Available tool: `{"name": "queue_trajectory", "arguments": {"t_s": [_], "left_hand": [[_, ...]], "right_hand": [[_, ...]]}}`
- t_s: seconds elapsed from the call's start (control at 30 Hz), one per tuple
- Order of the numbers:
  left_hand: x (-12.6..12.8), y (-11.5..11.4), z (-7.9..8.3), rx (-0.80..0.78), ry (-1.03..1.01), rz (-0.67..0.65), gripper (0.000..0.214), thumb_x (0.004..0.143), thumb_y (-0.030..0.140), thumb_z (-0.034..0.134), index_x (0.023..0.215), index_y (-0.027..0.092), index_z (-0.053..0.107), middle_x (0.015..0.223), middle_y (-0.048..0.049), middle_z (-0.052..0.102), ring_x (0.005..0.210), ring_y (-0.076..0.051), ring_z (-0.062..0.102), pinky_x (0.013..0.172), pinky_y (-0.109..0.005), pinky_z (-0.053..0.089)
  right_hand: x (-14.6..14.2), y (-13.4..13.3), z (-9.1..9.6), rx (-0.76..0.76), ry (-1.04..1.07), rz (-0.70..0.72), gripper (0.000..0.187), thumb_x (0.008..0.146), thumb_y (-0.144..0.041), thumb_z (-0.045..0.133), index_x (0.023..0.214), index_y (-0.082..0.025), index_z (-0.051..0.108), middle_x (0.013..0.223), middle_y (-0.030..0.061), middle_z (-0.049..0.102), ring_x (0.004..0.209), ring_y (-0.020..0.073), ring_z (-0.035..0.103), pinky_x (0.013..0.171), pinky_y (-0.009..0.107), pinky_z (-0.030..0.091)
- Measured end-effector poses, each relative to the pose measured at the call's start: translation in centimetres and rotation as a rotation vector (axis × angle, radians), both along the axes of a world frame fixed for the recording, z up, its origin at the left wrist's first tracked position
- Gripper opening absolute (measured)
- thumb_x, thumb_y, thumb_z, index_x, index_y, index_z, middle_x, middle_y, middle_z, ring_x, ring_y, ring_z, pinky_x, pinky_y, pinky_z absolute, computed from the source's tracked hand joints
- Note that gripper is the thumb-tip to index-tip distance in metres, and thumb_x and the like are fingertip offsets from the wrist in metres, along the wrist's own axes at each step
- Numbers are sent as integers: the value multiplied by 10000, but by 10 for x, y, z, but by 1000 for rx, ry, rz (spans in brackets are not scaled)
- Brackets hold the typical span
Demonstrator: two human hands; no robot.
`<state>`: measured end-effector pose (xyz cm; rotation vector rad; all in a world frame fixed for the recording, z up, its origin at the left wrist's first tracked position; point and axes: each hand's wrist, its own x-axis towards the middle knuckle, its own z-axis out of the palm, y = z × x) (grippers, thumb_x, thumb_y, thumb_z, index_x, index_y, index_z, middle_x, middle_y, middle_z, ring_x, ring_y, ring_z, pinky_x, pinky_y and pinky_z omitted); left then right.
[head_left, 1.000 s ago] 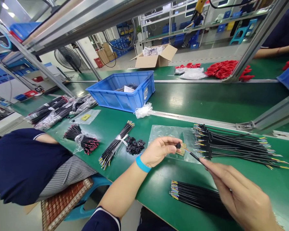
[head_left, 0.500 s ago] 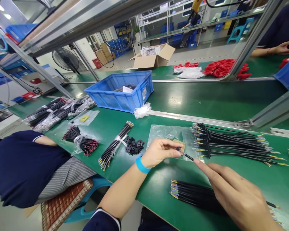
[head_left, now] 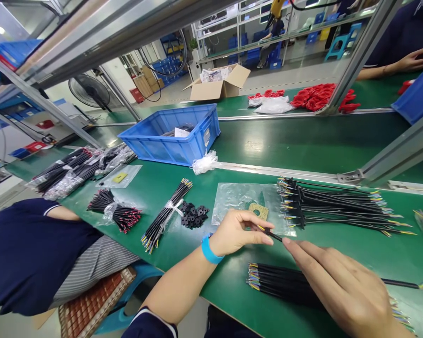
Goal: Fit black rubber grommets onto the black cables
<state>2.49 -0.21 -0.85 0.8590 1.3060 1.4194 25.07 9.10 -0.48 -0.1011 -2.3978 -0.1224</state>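
Observation:
My left hand pinches a small black fitting between thumb and fingertips. Through it runs the end of a black cable, whose yellow wire tip sticks out on the far side. My right hand grips this cable close to the fitting, and its other end pokes out to the right past the hand. Partly under my right hand lies a bundle of black cables with coloured wire ends. Beyond my hands, several cables with black fittings lie side by side. Loose black fittings form a pile left of my left hand.
A tan square pad with a hole rests on a clear plastic bag. Tied cable bundles lie leftward, near a blue bin. A seated person is at left; another person's hand shows at upper right.
The cable end has passed into the fitting, and its yellow tip now shows beyond it. Both hands sit slightly lower in view, uncovering more of the tan pad.

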Motion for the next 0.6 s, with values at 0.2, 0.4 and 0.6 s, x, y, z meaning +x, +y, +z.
{"name": "queue_trajectory", "arguments": {"t_s": [0.2, 0.4, 0.6], "left_hand": [[3, -1, 0, 200, 179, -52, 439, 593, 532, 996, 842, 194, 867, 783, -89, 750, 707, -153, 640, 735, -301, 529], [0, -3, 1, 263, 267, -93, 419, 635, 552, 974, 853, 208, 872, 738, -84, 732, 696, -155, 645, 698, -290, 512], [-3, -4, 6, 232, 230, -161, 442, 591, 541, 995, 848, 203, 871, 781, -102, 767, 712, -165, 665, 701, -286, 525]], "right_hand": [[-16, -6, 14, -217, 154, -4, 118, 1008, -139, 631, 1100, -183, 689, 873, 11, 771, 710, 102, 715, 736, 225, 543], [-20, -7, 19, -528, 101, 99, 135, 1050, -218, 561, 1017, -214, 691, 779, -15, 727, 632, 74, 689, 597, 157, 533], [-21, -7, 19, -612, 86, 150, 131, 1039, -206, 565, 997, -211, 689, 781, -3, 727, 635, 78, 685, 598, 152, 535]]}}
